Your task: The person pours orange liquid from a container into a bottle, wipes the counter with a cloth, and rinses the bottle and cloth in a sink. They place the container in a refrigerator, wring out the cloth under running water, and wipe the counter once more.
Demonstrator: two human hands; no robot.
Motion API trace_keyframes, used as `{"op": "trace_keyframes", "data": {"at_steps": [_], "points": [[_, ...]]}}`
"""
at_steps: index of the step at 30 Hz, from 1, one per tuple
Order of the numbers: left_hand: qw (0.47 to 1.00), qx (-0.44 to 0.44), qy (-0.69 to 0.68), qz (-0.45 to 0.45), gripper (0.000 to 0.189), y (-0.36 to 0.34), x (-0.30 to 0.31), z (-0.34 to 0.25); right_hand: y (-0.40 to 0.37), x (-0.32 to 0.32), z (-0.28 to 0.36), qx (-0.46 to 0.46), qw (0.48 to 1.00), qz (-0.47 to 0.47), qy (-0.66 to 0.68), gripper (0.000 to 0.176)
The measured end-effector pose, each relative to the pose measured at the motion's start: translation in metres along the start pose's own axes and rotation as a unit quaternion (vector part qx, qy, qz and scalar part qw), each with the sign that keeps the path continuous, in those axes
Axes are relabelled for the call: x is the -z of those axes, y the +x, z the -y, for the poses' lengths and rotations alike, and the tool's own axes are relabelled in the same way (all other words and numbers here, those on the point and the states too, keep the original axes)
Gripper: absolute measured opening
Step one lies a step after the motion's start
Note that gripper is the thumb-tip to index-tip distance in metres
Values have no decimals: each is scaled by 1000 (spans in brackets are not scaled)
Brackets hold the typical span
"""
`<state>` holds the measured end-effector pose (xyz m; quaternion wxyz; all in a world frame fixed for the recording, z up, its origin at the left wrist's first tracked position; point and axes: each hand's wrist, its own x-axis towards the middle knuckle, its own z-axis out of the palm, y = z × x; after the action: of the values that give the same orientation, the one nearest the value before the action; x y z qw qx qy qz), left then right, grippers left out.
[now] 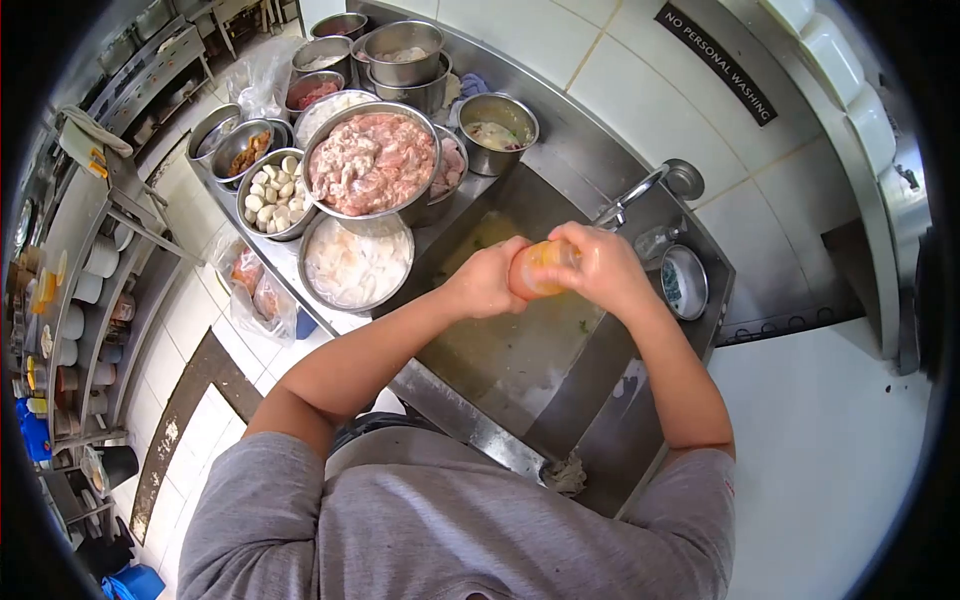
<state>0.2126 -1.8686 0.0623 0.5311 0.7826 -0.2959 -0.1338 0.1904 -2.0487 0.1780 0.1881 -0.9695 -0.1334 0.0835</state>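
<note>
Over the sink (520, 370), I grip a small rounded orange-and-yellow container (543, 268) between both hands. My left hand (485, 282) is closed around its left end. On the right end, my right hand (600, 262) wraps over the top. Fingers cover much of the container, so its exact kind and whether it has a lid cannot be made out. Cloudy water with bits of food lies in the basin below. The faucet (632, 195) reaches in just behind my right hand.
Left of the basin, the steel counter carries a bowl of raw meat (370, 160), a bowl of pale pieces (357, 262), a bowl of whitish bulbs (275, 195) and several other bowls. A pot (497, 135) stands behind the sink; a small bowl (684, 283) is at right.
</note>
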Motion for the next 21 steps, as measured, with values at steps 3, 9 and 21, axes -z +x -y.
{"op": "trace_keyframes", "data": {"at_steps": [3,9,21], "points": [[1000,17,10,-1,68,0,-3,-12,2,17,-15,-88,986,50,130,53],[999,27,-24,-21,60,3,0,-15,1,19,-20,129,972,3,197,43],[848,100,-473,216,64,34,14,-55,31,13,-20,175,715,23,677,52]]}}
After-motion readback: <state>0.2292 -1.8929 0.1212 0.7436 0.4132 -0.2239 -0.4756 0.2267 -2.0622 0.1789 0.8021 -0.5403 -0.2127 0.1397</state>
